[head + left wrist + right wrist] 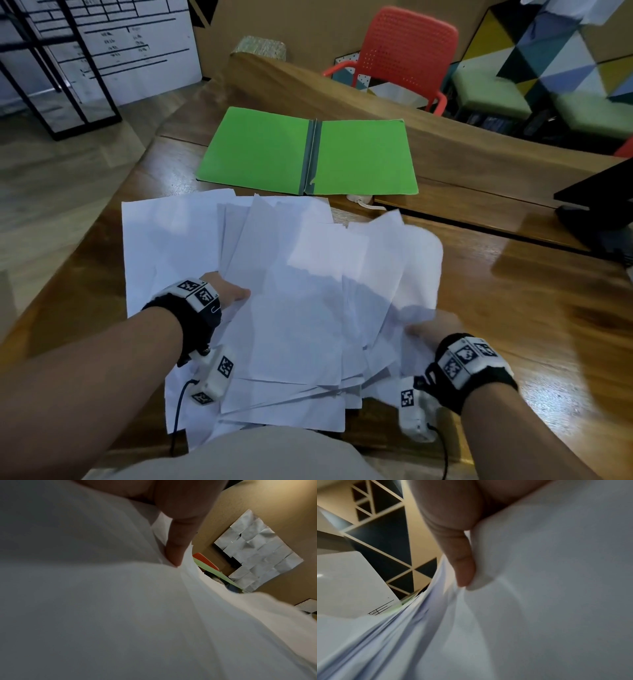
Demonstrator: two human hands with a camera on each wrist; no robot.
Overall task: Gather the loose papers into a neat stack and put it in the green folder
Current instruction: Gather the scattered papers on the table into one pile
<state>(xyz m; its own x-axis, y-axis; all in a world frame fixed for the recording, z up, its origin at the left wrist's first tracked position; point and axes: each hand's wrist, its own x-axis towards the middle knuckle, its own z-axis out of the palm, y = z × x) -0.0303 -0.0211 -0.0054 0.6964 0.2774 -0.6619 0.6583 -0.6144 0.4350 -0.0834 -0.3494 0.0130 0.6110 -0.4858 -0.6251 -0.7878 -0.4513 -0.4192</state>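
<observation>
Several loose white papers (pixel 301 294) lie fanned and overlapping on the wooden table (pixel 513 308), near its front edge. My left hand (pixel 233 294) grips their left side, thumb on top; in the left wrist view the thumb (pixel 176 553) presses into the paper (pixel 120 615). My right hand (pixel 428 329) holds the right side, where sheets curl upward; its thumb (pixel 464 566) pinches the papers (pixel 539 601), the fingers hidden underneath. The green folder (pixel 308 154) lies open and flat beyond the papers.
A raised wooden ledge (pixel 445 137) runs behind the folder. A dark monitor base (pixel 596 212) stands at the right. A white cable piece (pixel 359 199) lies by the folder's near edge. A red chair (pixel 404 51) stands beyond the desk.
</observation>
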